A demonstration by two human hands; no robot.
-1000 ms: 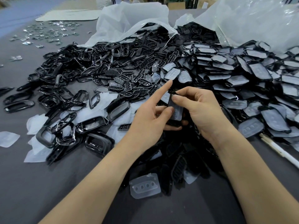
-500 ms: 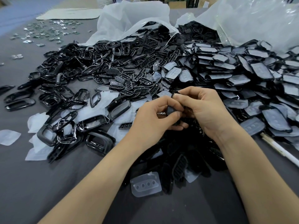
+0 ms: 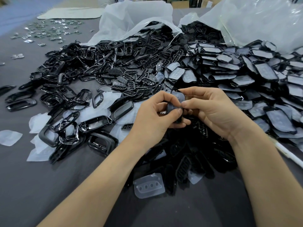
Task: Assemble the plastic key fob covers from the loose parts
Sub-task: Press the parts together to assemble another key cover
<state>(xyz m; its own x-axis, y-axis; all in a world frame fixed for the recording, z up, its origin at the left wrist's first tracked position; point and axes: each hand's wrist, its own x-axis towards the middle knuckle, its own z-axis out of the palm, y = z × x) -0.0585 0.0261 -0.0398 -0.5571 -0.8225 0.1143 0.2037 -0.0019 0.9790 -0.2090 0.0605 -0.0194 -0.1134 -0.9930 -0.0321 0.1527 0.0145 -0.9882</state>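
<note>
A small black key fob cover with a translucent grey pad on it (image 3: pixel 177 99) is held above the table between both hands. My left hand (image 3: pixel 157 115) grips its lower half, thumb pressed on the front. My right hand (image 3: pixel 213 108) pinches its upper edge with thumb and forefinger. Much of the part is hidden by my fingers. Behind spreads a big heap of loose parts: black frames (image 3: pixel 68 99) at left, black button grilles (image 3: pixel 136 82) in the middle, covers with grey pads (image 3: pixel 246 76) at right.
A translucent pad with several holes (image 3: pixel 149 185) lies near the front beside more black parts (image 3: pixel 193 154). Open plastic bags (image 3: pixel 139 18) stand at the back. Small shiny metal pieces (image 3: pixel 49 30) are scattered far left. A white stick (image 3: pixel 288 153) lies at right on the grey table (image 3: pixel 49 185).
My left forefinger, pointing up a second ago, curled down onto the part. Both hands then closed in on it and now hold it slightly higher with the pad showing.
</note>
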